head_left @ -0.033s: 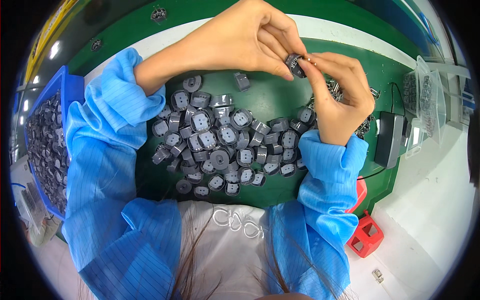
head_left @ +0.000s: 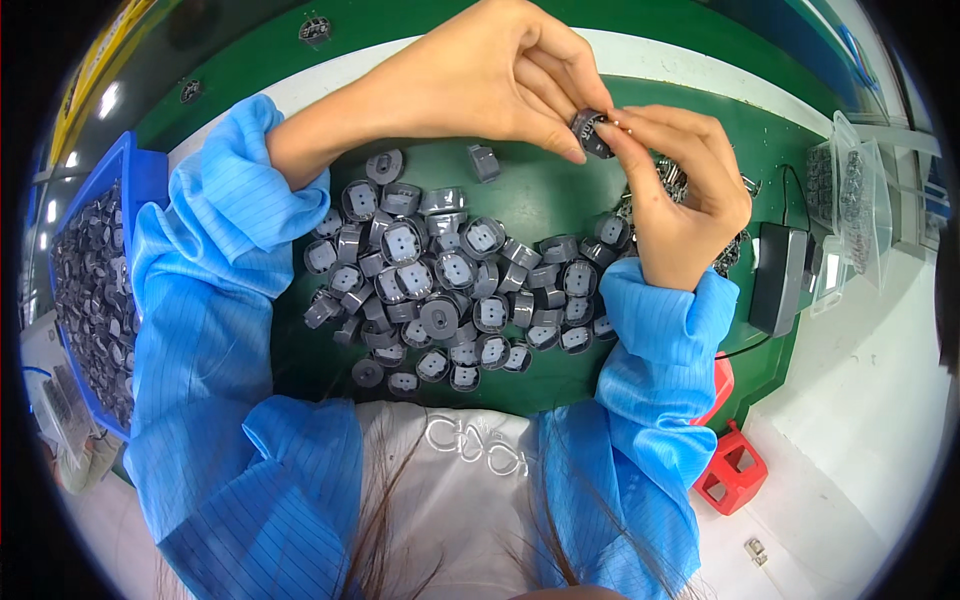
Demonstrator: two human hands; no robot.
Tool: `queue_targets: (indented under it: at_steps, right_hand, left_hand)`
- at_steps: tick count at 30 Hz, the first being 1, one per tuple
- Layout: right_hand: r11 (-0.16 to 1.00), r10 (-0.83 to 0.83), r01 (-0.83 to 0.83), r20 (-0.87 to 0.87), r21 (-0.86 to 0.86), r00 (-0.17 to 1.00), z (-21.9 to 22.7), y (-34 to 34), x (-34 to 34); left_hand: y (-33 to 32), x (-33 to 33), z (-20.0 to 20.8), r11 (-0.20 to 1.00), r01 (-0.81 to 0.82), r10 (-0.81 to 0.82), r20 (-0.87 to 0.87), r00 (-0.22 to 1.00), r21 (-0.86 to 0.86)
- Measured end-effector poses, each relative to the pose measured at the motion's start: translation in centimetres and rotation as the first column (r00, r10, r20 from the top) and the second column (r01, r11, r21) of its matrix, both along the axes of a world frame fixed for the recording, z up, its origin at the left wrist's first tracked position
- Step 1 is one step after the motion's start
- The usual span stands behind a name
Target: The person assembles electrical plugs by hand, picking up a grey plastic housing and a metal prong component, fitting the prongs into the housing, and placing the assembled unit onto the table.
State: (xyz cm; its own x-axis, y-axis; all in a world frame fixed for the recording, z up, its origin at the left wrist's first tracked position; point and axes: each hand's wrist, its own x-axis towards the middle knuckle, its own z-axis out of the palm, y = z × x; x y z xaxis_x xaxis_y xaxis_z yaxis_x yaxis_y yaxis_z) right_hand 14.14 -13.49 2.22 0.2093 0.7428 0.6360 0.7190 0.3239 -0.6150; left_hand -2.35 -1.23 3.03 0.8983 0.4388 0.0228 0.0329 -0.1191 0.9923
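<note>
Above the far right of the pile, my left hand pinches a small dark grey plastic housing between thumb and fingers. From the right, my right hand is closed at the housing's side, thumb against finger, with small shiny metal pins at its fingertips. Whether those pins sit in the housing is too small to tell. Below both hands, many grey round-cornered plastic housings are heaped on the green mat. Beneath my right hand lies a partly hidden pile of loose metal pins.
A blue bin full of small dark parts stands at the left. Beyond the white ledge, a dark part rests on a green surface. A black box with a cable, clear plastic bags and a red stool are at right.
Hardly anything differs. The housing has turned very slightly in my fingers, and my right hand has shifted a touch to the right.
</note>
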Motion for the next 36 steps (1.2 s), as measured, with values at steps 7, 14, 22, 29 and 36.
queue_targets:
  at_steps: [7,14,22,29,36]
  right_hand:
    - [0.987,0.115,-0.141,-0.280,-0.073,0.953,0.3,-0.4,0.2]
    - [0.987,0.124,-0.148,-0.292,-0.059,0.948,0.6,-0.6,-0.2]
    - [0.994,0.101,-0.097,0.100,-0.046,0.990,1.6,-0.9,0.0]
    - [0.987,0.115,-0.109,0.046,-0.117,0.992,1.8,-0.8,0.5]
    - [0.965,0.107,-0.168,-0.284,-0.201,0.953,1.5,-0.7,0.4]
  left_hand:
    - [0.0,-0.2,1.1,0.997,0.034,-0.034,-0.001,0.999,-0.066]
    - [1.9,-0.4,-0.1,0.797,0.125,-0.403,0.368,0.838,0.590]
    - [-1.0,-0.3,0.4,0.991,0.005,-0.015,0.072,0.997,0.133]
    - [-1.5,-0.2,0.8,1.000,0.001,-0.001,0.005,1.000,0.018]
    - [-1.4,0.4,0.4,0.997,-0.048,0.045,-0.047,0.998,-0.054]
